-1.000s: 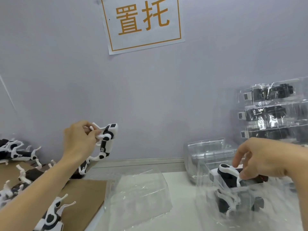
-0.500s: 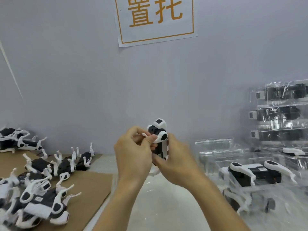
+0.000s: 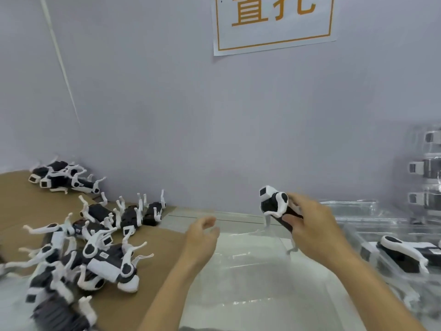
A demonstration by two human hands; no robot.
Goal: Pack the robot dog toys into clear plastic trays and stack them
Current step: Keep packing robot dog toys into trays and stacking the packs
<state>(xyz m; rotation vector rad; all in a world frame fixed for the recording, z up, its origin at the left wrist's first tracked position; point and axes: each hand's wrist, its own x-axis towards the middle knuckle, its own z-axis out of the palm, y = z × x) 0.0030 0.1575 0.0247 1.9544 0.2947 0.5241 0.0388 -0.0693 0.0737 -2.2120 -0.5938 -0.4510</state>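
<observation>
clear plastic tray [image 3: 250,278] nearest, lying on the bench [image 3: 198,314] between both arms. left hand [image 3: 202,240] empty, fingers loose, held above the tray edge. right hand [image 3: 312,230] gripping a black-and-white robot dog toy [image 3: 274,204], raised over the tray. brown cardboard [image 3: 21,206] at left carrying loose toys [image 3: 105,256]. packed trays [image 3: 424,182] stacked far right by the wall.

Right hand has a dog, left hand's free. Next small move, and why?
Probably lower the black-and-white robot dog toy that the right hand grips into the empty clear plastic tray just below it. The left hand is open beside the tray and could steady it.
</observation>
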